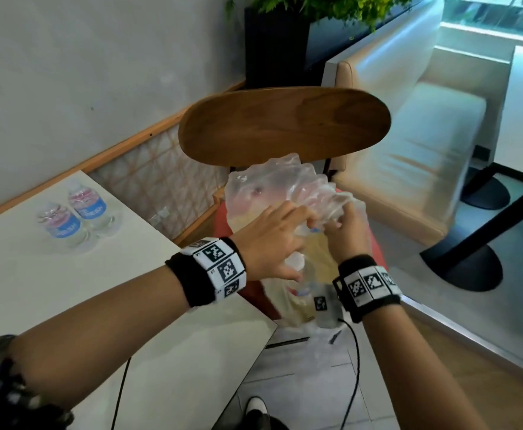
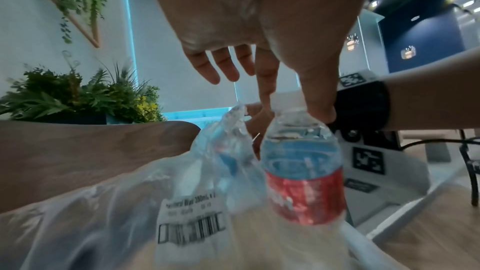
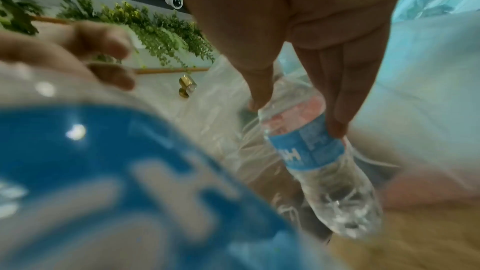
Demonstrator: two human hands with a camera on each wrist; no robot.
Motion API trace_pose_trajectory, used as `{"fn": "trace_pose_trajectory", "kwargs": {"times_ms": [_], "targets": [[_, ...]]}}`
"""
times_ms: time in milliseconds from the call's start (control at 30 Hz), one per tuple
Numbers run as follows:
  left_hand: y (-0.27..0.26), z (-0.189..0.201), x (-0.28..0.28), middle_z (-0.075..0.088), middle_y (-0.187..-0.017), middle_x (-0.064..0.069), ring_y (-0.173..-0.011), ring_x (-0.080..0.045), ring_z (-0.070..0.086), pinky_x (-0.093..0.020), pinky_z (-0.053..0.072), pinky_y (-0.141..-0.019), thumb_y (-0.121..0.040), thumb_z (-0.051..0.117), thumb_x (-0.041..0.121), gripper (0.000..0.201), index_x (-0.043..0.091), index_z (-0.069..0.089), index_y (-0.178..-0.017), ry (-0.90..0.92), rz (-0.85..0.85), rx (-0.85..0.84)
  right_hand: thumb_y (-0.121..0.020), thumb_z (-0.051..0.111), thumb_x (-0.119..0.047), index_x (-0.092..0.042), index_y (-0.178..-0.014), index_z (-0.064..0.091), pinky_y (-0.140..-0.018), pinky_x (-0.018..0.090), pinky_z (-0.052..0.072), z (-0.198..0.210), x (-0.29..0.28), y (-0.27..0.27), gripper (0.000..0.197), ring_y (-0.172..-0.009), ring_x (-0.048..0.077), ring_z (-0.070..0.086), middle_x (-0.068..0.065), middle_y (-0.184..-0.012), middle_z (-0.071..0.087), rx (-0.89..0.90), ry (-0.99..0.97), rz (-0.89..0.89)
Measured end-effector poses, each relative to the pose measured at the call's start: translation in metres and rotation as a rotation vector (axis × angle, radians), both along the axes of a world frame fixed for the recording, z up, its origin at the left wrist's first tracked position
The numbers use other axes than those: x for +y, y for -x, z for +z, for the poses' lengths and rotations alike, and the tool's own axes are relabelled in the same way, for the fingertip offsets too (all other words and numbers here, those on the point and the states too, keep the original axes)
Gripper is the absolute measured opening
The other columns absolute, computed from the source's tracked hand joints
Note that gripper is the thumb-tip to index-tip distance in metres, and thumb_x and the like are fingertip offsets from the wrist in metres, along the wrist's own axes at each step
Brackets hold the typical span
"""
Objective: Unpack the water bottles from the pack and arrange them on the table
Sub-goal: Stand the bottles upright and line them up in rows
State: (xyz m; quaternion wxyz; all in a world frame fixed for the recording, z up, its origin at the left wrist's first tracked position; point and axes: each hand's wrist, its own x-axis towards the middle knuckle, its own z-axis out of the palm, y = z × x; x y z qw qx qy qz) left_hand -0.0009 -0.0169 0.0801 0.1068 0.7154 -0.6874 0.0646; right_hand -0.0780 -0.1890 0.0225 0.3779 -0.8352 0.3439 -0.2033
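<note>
Both hands [image 1: 272, 240] in crinkled clear wrap [image 1: 281, 184]

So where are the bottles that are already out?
In the head view, two bottles stand side by side at the left on the white table, near the wall.

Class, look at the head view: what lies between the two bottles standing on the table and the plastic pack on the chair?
Bare table top, then its edge and a gap showing the lattice wall panel. Nothing stands between the bottles and the pack.
</note>
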Motion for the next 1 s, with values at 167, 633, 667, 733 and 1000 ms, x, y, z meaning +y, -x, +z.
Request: {"fn": "trace_pose_trajectory", "kwargs": {"times_ms": [167, 633, 667, 733, 1000], "targets": [[0.0, -0.001, 0.026, 0.043, -0.118, -0.004, -0.094, -0.008, 0.048, -0.008, 0.038, -0.082, -0.077, 0.067, 0.046, 0.041, 0.011, 0.055, -0.093, 0.112, 0.085, 0.393, -0.092, 0.056, -0.032, -0.037, -0.118, 0.047, -0.081, 0.03, 0.042, 0.019, -0.001, 0.026, 0.028, -0.092, 0.018, 0.054, -0.004, -0.098, 0.056, -0.074, -0.032, -0.071], [-0.042, 0.04, 0.137, 0.056, -0.077, -0.005, -0.07, -0.022, 0.053, -0.041, 0.044, -0.063, -0.081, 0.063, 0.053, 0.036, 0.022, 0.044, -0.081, -0.055, 0.612, 0.714, -0.087, 0.065, -0.023, -0.044, -0.099, 0.051, -0.053, 0.044, 0.05, 0.045, 0.106, 0.101, 0.028, -0.058, 0.033, 0.061, 0.027, -0.08, 0.064, -0.054, -0.194, 0.451], [-0.043, 0.041, 0.149, 0.056, -0.077, -0.006, -0.069, -0.022, 0.052, -0.038, 0.043, -0.062, -0.083, 0.064, 0.049, 0.037, 0.017, 0.045, -0.083, -0.089, 0.648, 0.665, -0.087, 0.065, -0.024, -0.045, -0.099, 0.051, -0.053, 0.044, 0.049, 0.047, 0.119, 0.096, 0.029, -0.059, 0.036, 0.061, 0.025, -0.078, 0.064, -0.027, -0.202, 0.518], [-0.043, 0.038, 0.173, 0.051, -0.072, -0.001, -0.064, -0.015, 0.045, -0.028, 0.035, -0.056, -0.084, 0.063, 0.046, 0.037, 0.015, 0.043, -0.081, -0.203, 0.732, 0.566, -0.085, 0.067, -0.025, -0.045, -0.098, 0.051, -0.061, 0.039, 0.05, 0.04, 0.148, 0.082, 0.028, -0.064, 0.032, 0.061, 0.008, -0.078, 0.065, 0.035, -0.192, 0.629], [-0.048, -0.002, 0.268, 0.055, -0.117, -0.012, -0.103, -0.028, 0.055, -0.031, 0.04, -0.076, -0.088, 0.061, 0.043, 0.047, 0.006, 0.047, -0.114, -0.824, 0.974, 0.362, -0.09, 0.058, -0.03, -0.027, -0.123, 0.047, -0.079, 0.029, 0.042, -0.014, 0.293, 0.013, 0.036, -0.095, 0.029, 0.058, 0.01, -0.104, 0.065, 0.318, -0.052, 1.101]]}}
